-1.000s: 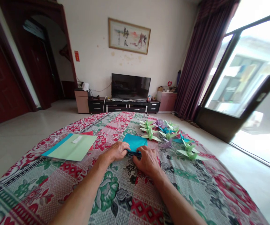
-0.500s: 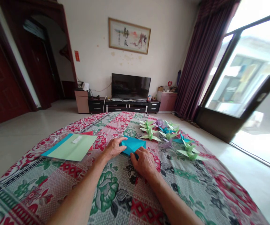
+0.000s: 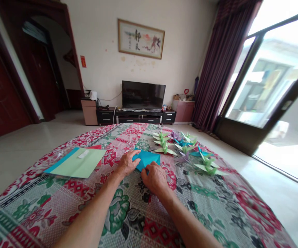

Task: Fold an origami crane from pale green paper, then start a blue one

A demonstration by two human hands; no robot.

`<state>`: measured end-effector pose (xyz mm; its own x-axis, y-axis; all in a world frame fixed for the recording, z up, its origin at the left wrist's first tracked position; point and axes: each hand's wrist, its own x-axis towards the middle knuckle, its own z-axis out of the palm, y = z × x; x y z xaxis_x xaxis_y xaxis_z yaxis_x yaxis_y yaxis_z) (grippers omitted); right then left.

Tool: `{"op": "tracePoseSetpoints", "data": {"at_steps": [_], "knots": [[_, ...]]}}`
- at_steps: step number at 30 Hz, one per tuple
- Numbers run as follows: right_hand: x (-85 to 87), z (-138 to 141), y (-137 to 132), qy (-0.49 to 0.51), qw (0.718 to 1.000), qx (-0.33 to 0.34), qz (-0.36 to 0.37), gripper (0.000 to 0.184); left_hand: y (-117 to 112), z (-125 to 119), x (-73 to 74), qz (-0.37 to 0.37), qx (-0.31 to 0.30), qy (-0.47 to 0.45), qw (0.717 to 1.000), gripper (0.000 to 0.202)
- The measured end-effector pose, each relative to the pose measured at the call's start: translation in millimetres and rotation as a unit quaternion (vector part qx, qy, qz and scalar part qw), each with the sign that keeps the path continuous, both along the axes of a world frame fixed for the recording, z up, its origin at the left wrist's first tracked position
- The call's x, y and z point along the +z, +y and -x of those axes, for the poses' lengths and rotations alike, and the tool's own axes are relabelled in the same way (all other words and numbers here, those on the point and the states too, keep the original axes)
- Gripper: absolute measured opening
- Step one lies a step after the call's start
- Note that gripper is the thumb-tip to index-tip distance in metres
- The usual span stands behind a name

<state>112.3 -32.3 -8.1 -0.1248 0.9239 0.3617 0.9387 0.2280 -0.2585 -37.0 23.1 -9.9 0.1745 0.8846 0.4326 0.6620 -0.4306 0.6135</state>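
A blue sheet of origami paper (image 3: 147,157), folded, lies on the cloth between my two hands. My left hand (image 3: 128,163) grips its left corner, thumb in front and fingers behind. My right hand (image 3: 155,177) has curled fingers pressed on the paper's near right edge, and they cover part of that edge. To the right stand rows of folded paper cranes: green ones (image 3: 165,148), purple ones (image 3: 184,157) and blue ones (image 3: 200,152). At the left lies a stack of flat paper, with a light green sheet (image 3: 79,165) on top and blue and red edges showing beneath.
A patterned tablecloth (image 3: 138,213) covers the round-edged table. Beyond it, a television (image 3: 143,94) stands on a low black cabinet (image 3: 107,116) against the wall. A glass door (image 3: 262,100) and dark purple curtain (image 3: 213,69) are on the right.
My right hand has slid slightly left and toward the middle of the blue paper's near edge. My left hand stays at the left corner. The view has shifted slightly.
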Motion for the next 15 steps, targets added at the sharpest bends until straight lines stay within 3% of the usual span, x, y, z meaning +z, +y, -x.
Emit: {"op": "tracePoseSetpoints", "data": {"at_steps": [4, 8, 15], "knots": [[0.7, 0.7, 0.6, 0.001, 1.000, -0.011, -0.002, 0.027, -3.6, -1.0, 4.3, -0.053, 0.025, 0.018, 0.998, 0.023], [-1.2, -0.6, 2.3, 0.000, 1.000, -0.009, -0.010, 0.027, -7.6, -3.8, 7.3, -0.128, 0.034, 0.057, 0.989, 0.034], [-2.4, -5.3, 6.0, 0.013, 1.000, 0.003, -0.016, 0.029, -10.3, -1.1, 3.8, -0.096, 0.084, 0.092, 0.988, 0.041]]}}
